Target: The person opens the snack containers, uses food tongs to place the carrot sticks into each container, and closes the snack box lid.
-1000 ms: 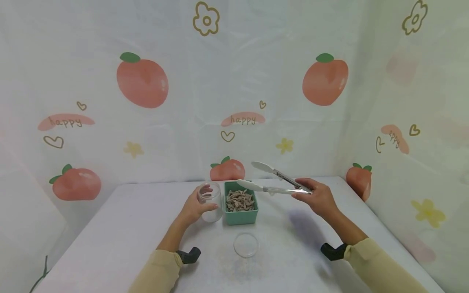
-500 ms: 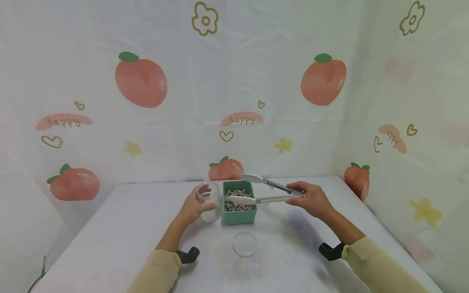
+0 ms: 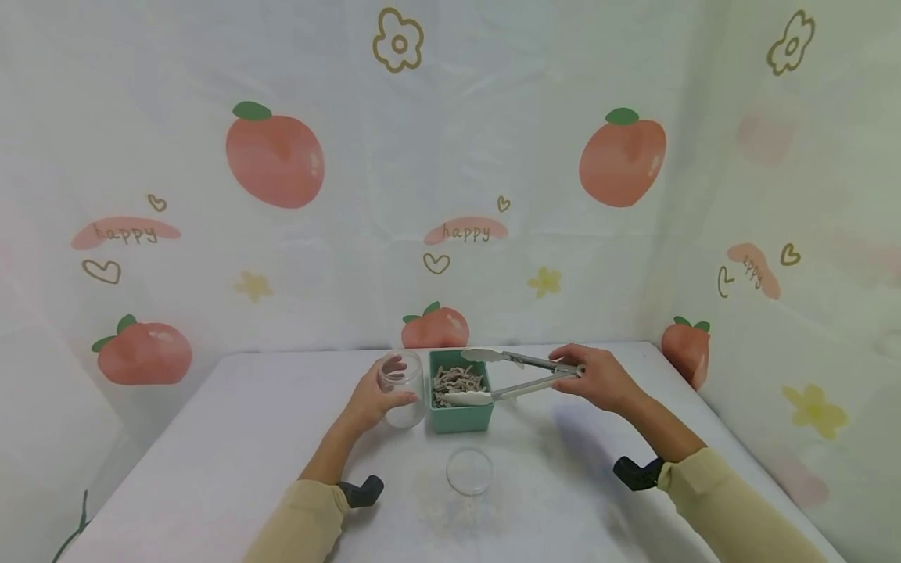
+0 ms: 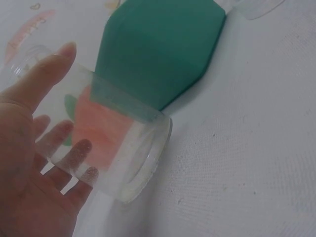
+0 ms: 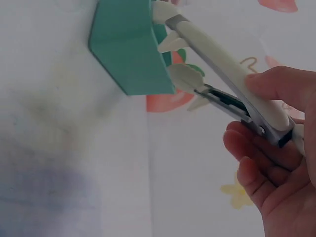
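Observation:
My left hand point(image 3: 371, 400) grips a clear jar point(image 3: 405, 407) that stands upright with its mouth uncovered; the left wrist view shows thumb and fingers point(image 4: 63, 134) curled round its wall. Beside the jar is a green rectangular box point(image 3: 461, 421) filled with greyish-brown, stick-like pieces point(image 3: 457, 381). My right hand point(image 3: 597, 378) holds metal tongs point(image 3: 524, 386) by the hinge end, thumb on one arm and fingers beneath the other. The tongs' arms are spread, their pale tips over the box opening, the nearer tip point(image 3: 466, 399) low at the front rim.
A clear round lid point(image 3: 470, 471) lies on the white table point(image 3: 281, 422) in front of the box. White curtains point(image 3: 352, 156) printed with peaches rise behind the table and on the right. A dark cord point(image 3: 77, 528) shows at the lower left.
The tongs have come down from above the box, with their tips now at the pieces and rim. My right hand shifted slightly left. My left hand and the jar have stayed put.

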The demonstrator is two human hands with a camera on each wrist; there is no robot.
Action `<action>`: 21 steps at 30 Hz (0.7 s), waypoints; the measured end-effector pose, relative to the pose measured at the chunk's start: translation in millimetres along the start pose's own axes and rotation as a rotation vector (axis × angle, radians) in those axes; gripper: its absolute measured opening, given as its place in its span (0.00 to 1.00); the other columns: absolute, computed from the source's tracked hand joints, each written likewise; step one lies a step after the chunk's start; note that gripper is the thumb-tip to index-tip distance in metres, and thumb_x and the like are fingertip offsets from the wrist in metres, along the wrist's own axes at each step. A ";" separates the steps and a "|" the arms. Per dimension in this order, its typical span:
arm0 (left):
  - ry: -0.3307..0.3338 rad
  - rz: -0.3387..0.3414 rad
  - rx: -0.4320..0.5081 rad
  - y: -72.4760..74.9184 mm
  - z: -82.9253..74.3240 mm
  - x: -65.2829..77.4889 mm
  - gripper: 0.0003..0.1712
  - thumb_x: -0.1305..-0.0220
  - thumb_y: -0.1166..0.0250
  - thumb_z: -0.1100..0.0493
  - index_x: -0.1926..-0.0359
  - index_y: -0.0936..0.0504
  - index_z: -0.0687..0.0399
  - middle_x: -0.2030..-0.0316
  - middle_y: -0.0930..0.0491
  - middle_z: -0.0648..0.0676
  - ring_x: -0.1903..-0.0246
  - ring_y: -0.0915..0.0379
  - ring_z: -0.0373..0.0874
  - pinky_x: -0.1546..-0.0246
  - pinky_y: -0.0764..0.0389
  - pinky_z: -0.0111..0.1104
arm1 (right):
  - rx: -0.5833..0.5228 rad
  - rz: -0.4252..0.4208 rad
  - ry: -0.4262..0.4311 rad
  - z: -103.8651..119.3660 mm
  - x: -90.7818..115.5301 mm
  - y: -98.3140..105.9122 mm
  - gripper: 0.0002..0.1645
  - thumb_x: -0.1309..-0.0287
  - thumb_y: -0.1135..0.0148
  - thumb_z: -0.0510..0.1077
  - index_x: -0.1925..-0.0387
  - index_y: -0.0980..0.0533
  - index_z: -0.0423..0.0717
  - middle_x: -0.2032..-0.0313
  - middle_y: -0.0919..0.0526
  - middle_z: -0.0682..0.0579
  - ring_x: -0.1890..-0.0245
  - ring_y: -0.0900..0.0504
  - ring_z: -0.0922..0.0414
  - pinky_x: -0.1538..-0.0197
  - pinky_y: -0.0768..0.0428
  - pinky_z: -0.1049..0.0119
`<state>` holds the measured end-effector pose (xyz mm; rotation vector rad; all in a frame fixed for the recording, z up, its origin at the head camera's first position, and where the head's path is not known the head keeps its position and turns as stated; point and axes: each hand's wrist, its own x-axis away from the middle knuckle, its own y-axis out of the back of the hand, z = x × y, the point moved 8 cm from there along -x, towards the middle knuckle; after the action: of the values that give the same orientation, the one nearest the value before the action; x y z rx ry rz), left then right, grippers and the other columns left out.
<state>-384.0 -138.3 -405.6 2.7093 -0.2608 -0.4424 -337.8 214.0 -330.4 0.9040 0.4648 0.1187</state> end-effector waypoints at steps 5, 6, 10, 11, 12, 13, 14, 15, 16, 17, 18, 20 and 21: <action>0.002 -0.008 0.000 -0.6 13.4 -5.5 0.46 0.48 0.24 0.59 0.32 0.38 0.62 0.40 0.28 0.64 0.38 0.35 0.60 0.39 0.36 0.54 | -0.002 -0.010 0.015 7.9 -5.2 7.2 0.21 0.47 0.27 0.46 0.52 0.20 0.43 0.63 0.16 0.50 0.68 0.23 0.55 0.70 0.24 0.63; 0.004 -0.008 0.002 -0.7 14.1 -5.8 0.46 0.48 0.24 0.59 0.32 0.38 0.62 0.40 0.28 0.64 0.38 0.35 0.60 0.38 0.36 0.54 | -0.010 -0.021 0.009 8.7 -6.2 8.8 0.21 0.47 0.27 0.47 0.53 0.20 0.44 0.64 0.16 0.51 0.69 0.23 0.56 0.71 0.23 0.64; 0.016 -0.010 0.009 -1.2 20.4 -7.7 0.46 0.49 0.23 0.59 0.32 0.37 0.59 0.39 0.28 0.61 0.38 0.35 0.58 0.38 0.36 0.52 | -0.067 -0.079 -0.028 9.4 -9.5 13.5 0.19 0.49 0.26 0.47 0.55 0.18 0.44 0.68 0.19 0.51 0.74 0.24 0.55 0.76 0.25 0.64; 0.013 -0.011 0.005 -1.0 21.0 -8.0 0.46 0.50 0.23 0.58 0.32 0.37 0.58 0.40 0.27 0.60 0.38 0.35 0.57 0.38 0.35 0.51 | -0.086 -0.097 -0.036 9.5 -10.6 14.5 0.19 0.49 0.26 0.46 0.55 0.18 0.45 0.69 0.19 0.52 0.74 0.24 0.55 0.76 0.26 0.64; 0.012 -0.012 0.004 -0.8 21.1 -8.1 0.47 0.50 0.23 0.58 0.32 0.37 0.58 0.40 0.27 0.60 0.38 0.35 0.57 0.38 0.35 0.51 | -0.104 -0.115 -0.040 9.9 -11.9 15.1 0.19 0.49 0.26 0.46 0.55 0.18 0.45 0.69 0.19 0.52 0.74 0.24 0.54 0.77 0.26 0.64; 0.010 -0.013 0.004 -0.6 21.1 -8.3 0.47 0.50 0.23 0.58 0.32 0.37 0.58 0.40 0.27 0.60 0.38 0.35 0.58 0.38 0.35 0.51 | -0.127 -0.133 -0.041 10.6 -13.4 15.4 0.19 0.49 0.26 0.45 0.55 0.18 0.44 0.70 0.19 0.51 0.74 0.24 0.53 0.77 0.27 0.64; 0.004 -0.014 0.005 -0.5 20.7 -8.4 0.46 0.50 0.23 0.58 0.32 0.37 0.59 0.40 0.27 0.60 0.38 0.35 0.58 0.38 0.35 0.52 | -0.149 -0.152 -0.039 11.2 -15.3 15.5 0.18 0.49 0.26 0.44 0.56 0.18 0.44 0.70 0.20 0.51 0.75 0.25 0.53 0.77 0.27 0.64; 0.003 -0.016 0.007 -0.3 20.6 -8.5 0.46 0.50 0.23 0.58 0.32 0.37 0.59 0.40 0.27 0.60 0.38 0.35 0.59 0.38 0.35 0.52 | -0.168 -0.170 -0.032 12.1 -17.4 15.3 0.18 0.49 0.26 0.44 0.56 0.18 0.44 0.71 0.19 0.51 0.75 0.25 0.52 0.77 0.28 0.65; -0.001 -0.016 0.006 -0.3 20.4 -8.5 0.46 0.50 0.23 0.59 0.33 0.37 0.59 0.40 0.27 0.61 0.38 0.35 0.59 0.38 0.35 0.52 | -0.190 -0.187 -0.023 13.2 -19.6 15.0 0.17 0.49 0.26 0.43 0.56 0.18 0.44 0.71 0.19 0.51 0.75 0.25 0.52 0.76 0.27 0.65; -0.003 -0.016 0.007 -0.4 19.9 -8.5 0.46 0.50 0.23 0.59 0.33 0.37 0.59 0.40 0.27 0.61 0.38 0.35 0.59 0.38 0.35 0.52 | -0.209 -0.198 -0.013 14.6 -21.8 13.9 0.17 0.49 0.27 0.43 0.56 0.18 0.44 0.71 0.19 0.51 0.74 0.24 0.52 0.75 0.27 0.65; -0.001 -0.016 0.006 -0.4 19.6 -8.2 0.46 0.49 0.23 0.59 0.32 0.37 0.60 0.40 0.28 0.62 0.38 0.35 0.59 0.38 0.35 0.52 | -0.225 -0.208 -0.003 16.1 -24.1 12.7 0.16 0.48 0.27 0.42 0.56 0.18 0.44 0.71 0.19 0.51 0.74 0.24 0.52 0.75 0.26 0.66; 0.010 -0.016 0.003 -1.0 19.9 -8.2 0.46 0.49 0.24 0.60 0.32 0.37 0.59 0.39 0.28 0.62 0.38 0.35 0.59 0.38 0.36 0.52 | -0.255 -0.222 0.010 19.5 -28.4 10.0 0.16 0.48 0.27 0.42 0.57 0.18 0.43 0.70 0.20 0.50 0.74 0.24 0.51 0.74 0.25 0.66; 0.015 -0.013 0.006 -1.3 19.3 -7.8 0.45 0.48 0.24 0.61 0.32 0.37 0.59 0.39 0.29 0.63 0.38 0.36 0.59 0.38 0.36 0.51 | -0.269 -0.226 0.016 21.7 -30.2 8.7 0.16 0.48 0.27 0.42 0.56 0.18 0.43 0.70 0.20 0.50 0.74 0.24 0.51 0.74 0.25 0.66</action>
<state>-397.7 -141.7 -421.0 2.7203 -0.2401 -0.4253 -354.5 194.8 -301.9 0.5831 0.5484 -0.0187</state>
